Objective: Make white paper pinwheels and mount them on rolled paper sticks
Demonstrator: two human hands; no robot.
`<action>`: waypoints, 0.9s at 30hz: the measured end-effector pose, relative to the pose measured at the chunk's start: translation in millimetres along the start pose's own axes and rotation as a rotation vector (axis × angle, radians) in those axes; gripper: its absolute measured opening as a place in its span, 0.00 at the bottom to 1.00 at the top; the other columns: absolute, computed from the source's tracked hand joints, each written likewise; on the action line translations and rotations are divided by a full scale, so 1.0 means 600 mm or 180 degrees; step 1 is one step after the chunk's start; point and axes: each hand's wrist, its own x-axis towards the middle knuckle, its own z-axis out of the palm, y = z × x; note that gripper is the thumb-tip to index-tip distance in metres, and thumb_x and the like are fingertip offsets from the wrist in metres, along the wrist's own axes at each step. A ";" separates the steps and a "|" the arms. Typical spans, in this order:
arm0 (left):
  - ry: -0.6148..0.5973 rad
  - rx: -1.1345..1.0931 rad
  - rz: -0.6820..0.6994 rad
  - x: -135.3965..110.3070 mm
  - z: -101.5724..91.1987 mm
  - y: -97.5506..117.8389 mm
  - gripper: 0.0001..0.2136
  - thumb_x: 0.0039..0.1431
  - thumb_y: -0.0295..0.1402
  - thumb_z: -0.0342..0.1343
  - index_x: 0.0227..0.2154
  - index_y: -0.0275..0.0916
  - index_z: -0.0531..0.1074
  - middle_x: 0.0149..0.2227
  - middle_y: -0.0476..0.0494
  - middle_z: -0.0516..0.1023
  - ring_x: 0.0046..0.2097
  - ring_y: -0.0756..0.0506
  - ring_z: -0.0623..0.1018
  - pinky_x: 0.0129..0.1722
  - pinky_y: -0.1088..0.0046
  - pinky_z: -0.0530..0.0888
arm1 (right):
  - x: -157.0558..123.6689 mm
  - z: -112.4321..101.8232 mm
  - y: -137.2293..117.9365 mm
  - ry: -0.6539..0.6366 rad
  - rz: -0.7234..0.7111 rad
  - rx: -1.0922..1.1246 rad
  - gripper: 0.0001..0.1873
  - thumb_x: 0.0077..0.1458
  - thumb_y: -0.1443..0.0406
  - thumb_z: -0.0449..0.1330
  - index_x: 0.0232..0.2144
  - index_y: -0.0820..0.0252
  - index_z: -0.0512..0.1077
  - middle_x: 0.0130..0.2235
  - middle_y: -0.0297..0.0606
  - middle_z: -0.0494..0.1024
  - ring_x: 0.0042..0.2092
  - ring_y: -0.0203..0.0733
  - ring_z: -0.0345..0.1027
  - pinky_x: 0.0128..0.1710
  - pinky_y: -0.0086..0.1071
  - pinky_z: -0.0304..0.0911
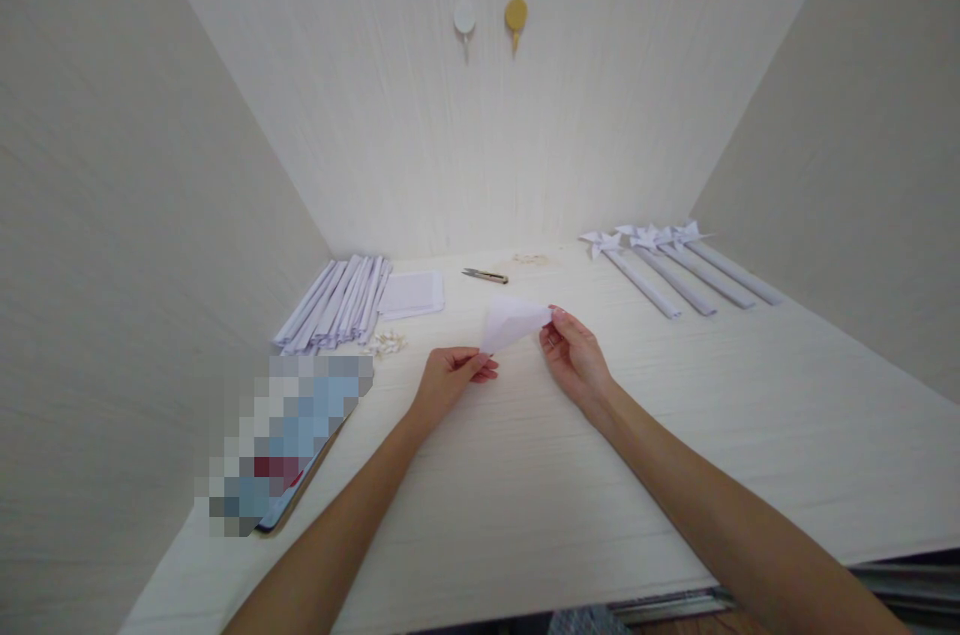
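Observation:
A thin white sheet of paper (511, 322), folded into a triangle, is held up between my hands above the middle of the white table. My left hand (455, 373) pinches its lower left corner between thumb and fingers. At its right tip, my right hand (574, 350) grips another corner, with the fingers curled in. Behind the paper, a small pair of thread snips (485, 275) lies on the table. Left of the snips is a stack of square white paper (411, 294).
Rolled paper sticks (337, 305) are piled at the back left, with small pale pieces (387, 345) in front. A phone (300, 485), partly pixelated, rests at the left. Several paper pinwheels (645, 265) on sticks lie back right. Two hooks (516, 15) hang on the back wall.

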 end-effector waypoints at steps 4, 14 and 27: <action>0.0014 0.0005 -0.0022 0.000 0.000 0.001 0.08 0.42 0.36 0.58 0.20 0.35 0.76 0.23 0.43 0.78 0.25 0.49 0.76 0.28 0.74 0.74 | -0.001 0.002 -0.002 0.0015 -0.0009 0.0023 0.06 0.33 0.69 0.67 0.19 0.58 0.73 0.22 0.29 0.74 0.24 0.27 0.64 0.25 0.21 0.65; 0.0016 0.0028 -0.0035 -0.002 0.002 0.004 0.08 0.43 0.35 0.58 0.20 0.35 0.76 0.23 0.43 0.78 0.24 0.49 0.76 0.28 0.74 0.74 | -0.001 0.003 -0.001 0.0014 -0.0051 -0.0018 0.04 0.35 0.68 0.66 0.20 0.59 0.73 0.23 0.30 0.74 0.24 0.28 0.64 0.25 0.22 0.65; 0.0017 0.0027 -0.0038 -0.001 0.002 0.002 0.08 0.41 0.36 0.59 0.19 0.35 0.75 0.23 0.42 0.78 0.24 0.49 0.76 0.27 0.75 0.73 | 0.000 0.000 0.001 -0.0023 -0.0195 -0.0143 0.05 0.35 0.66 0.65 0.21 0.58 0.74 0.24 0.30 0.74 0.25 0.28 0.64 0.25 0.22 0.64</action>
